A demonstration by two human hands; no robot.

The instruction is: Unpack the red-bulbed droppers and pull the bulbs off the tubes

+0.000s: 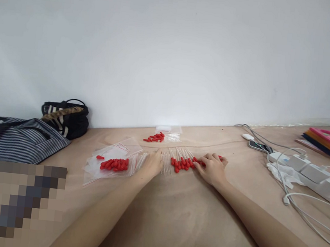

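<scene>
Several droppers with red rubber bulbs (182, 164) lie in a row on the wooden table, their thin stems pointing away from me. Beside them on the left is a row of clear thin tubes (166, 165). My left hand (152, 164) rests on the left part of these tubes with its fingers stretched forward. At the right end of the dropper row, my right hand (213, 168) has its fingers spread over the bulbs, its thumb touching one. Another red bulb (222, 159) shows beyond its fingers. Loose red bulbs (115, 164) lie on clear zip bags (91, 173) to the left.
Further back is another clear bag (176, 129) with red bulbs (155, 138) beside it. A striped bag (27, 140) and a black bag (78, 120) stand at left. On the right are a power strip with white chargers (319, 174), cables (305, 217) and stacked colourful boards (328, 142).
</scene>
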